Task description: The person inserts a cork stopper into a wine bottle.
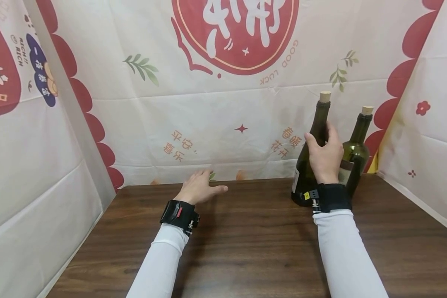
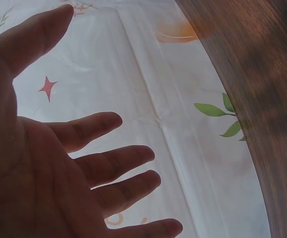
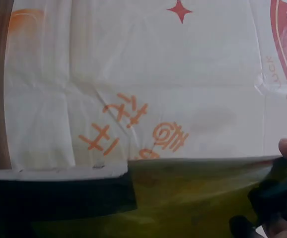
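My right hand (image 1: 325,159) grips a dark green wine bottle (image 1: 304,174) around its upper body, thumb on the left side and fingers on the far right. A cork (image 1: 325,97) closes its neck. In the right wrist view the bottle's glass (image 3: 198,193) fills the lower part, with a fingertip at the right edge. Just right of it stands a second corked green bottle (image 1: 359,149), partly hidden behind my hand and wrist. My left hand (image 1: 198,187) is near the table's back edge, fingers spread and nothing held; its palm (image 2: 39,168) shows in the left wrist view.
A brown wood-grain table (image 1: 246,244) spans the front. Behind it hangs a white printed cloth (image 1: 216,111) with red and orange lettering. More printed cloth closes off the left side (image 1: 33,165) and the right side (image 1: 428,145).
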